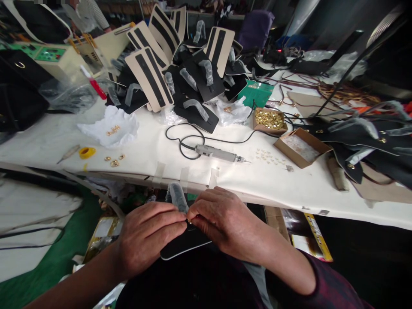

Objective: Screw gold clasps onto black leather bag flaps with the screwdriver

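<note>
The white bench (64, 137) spanned the middle of the frame from left to right, its taped front edge just above the hands. In the upper centre a heap of black flaps (193, 81) lay piled on it, some turned to show tan backs with black stripes, several with handles wrapped in cloudy plastic. Toward the right centre stood an open cardboard box (302, 147), and just up and left of it a smaller box of gold fittings (269, 120). A grey corded rotary tool (219, 153) lay at mid-frame, its black cable looping to the left. At lower centre, below the bench edge, the black flap piece (183, 242) rested in the person's lap: flat, matte black, with a rounded corner and a pale edge line, and a plastic-wrapped handle (177, 196) rising from its top. The left hand (146, 238) was closed on the piece, fingers curled over its top edge. The right hand (225, 225) was pinched shut, thumb and forefinger meeting the left fingertips on a tiny gold fitting (189, 222), barely visible.
</note>
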The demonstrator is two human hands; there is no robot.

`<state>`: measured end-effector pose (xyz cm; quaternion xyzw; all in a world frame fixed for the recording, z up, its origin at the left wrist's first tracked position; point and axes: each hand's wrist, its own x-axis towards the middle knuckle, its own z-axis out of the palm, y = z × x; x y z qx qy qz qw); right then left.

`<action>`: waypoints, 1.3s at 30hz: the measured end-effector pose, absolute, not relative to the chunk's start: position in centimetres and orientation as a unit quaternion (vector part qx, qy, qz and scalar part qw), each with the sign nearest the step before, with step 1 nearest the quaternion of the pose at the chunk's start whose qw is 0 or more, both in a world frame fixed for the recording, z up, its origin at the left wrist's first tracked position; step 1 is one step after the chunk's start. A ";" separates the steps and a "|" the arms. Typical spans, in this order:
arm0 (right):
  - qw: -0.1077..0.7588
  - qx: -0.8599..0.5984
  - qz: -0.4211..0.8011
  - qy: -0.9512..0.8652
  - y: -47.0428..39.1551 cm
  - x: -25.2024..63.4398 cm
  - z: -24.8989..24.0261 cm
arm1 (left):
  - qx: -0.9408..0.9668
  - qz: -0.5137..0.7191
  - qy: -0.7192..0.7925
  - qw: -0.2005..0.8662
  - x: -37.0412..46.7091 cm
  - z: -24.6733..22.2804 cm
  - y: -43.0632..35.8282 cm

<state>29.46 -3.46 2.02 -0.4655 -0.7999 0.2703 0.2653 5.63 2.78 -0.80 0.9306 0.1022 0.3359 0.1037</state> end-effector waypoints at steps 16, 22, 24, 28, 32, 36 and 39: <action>0.306 -0.477 0.403 -0.718 -3.2 29.5 1.3 | 0.929 0.325 0.107 0.143 5.5 -1.9 2.2; 0.359 -0.485 0.530 -0.596 -3.3 29.5 -0.5 | 0.903 0.355 0.149 0.190 6.2 -2.5 2.1; 0.361 -0.485 0.563 -0.563 -3.2 29.6 -0.7 | 0.896 0.365 0.152 0.203 6.5 -2.5 2.2; 0.381 -0.498 0.627 -0.462 -2.8 29.5 -0.8 | 0.888 0.378 0.151 0.216 7.0 -2.2 2.5; 0.414 -0.503 0.610 -0.452 -2.9 29.1 -0.8 | 0.885 0.386 0.158 0.208 7.1 -2.0 2.5; 0.438 -0.533 0.531 -0.492 -3.3 28.5 -0.6 | 0.882 0.393 0.162 0.202 7.1 -1.9 2.5; 0.456 -0.551 0.473 -0.514 -3.6 28.4 -0.7 | 0.881 0.398 0.161 0.198 7.1 -1.7 2.6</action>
